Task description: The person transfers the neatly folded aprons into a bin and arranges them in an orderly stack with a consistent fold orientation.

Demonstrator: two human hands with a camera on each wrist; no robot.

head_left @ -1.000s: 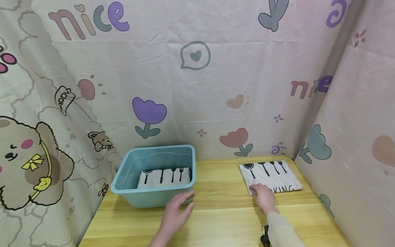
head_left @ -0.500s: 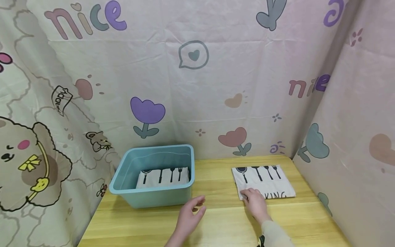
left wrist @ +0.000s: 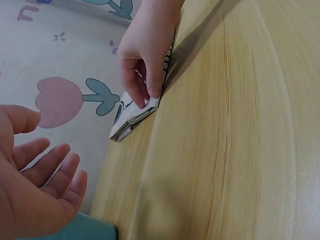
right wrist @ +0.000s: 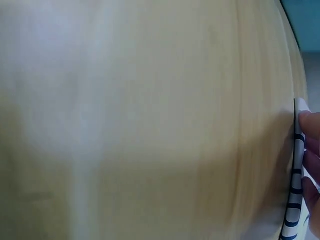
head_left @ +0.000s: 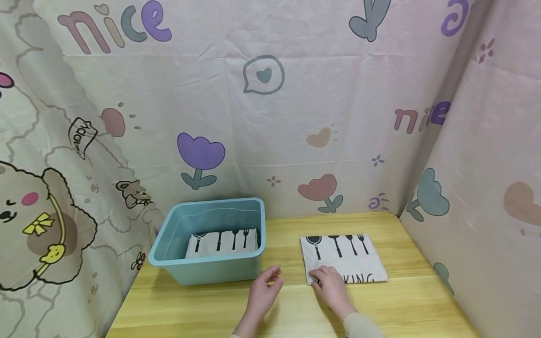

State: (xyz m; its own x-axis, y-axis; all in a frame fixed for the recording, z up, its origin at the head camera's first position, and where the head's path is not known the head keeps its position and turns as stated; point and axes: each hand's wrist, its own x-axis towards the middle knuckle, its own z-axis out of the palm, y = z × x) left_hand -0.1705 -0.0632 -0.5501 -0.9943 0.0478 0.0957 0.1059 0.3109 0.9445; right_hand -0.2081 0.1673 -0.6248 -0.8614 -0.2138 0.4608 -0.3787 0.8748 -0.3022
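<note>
A folded white cloth (head_left: 351,263), printed with black utensils and lettering, lies on the table to the right of a blue bin (head_left: 211,272). My right hand (head_left: 331,288) pinches the cloth's near left corner between thumb and fingers; the left wrist view shows the layered folded edge (left wrist: 132,122) there. In the right wrist view, only the fingertips (right wrist: 311,125) show at the cloth's edge. My left hand (head_left: 263,295) hovers by the bin's near right corner, fingers relaxed and nothing in it. Inside the bin lies a similar folded cloth (head_left: 226,244), partly hidden by the front wall.
The wooden table (head_left: 287,324) runs back to a patterned curtain (head_left: 270,141) with flowers and lettering. Curtains also hang along the left side (head_left: 72,197) and the right side (head_left: 486,188).
My right hand has drawn the folded cloth left and toward me, nearer the bin. My left hand has shifted slightly right. The cloth in the bin has stayed put.
</note>
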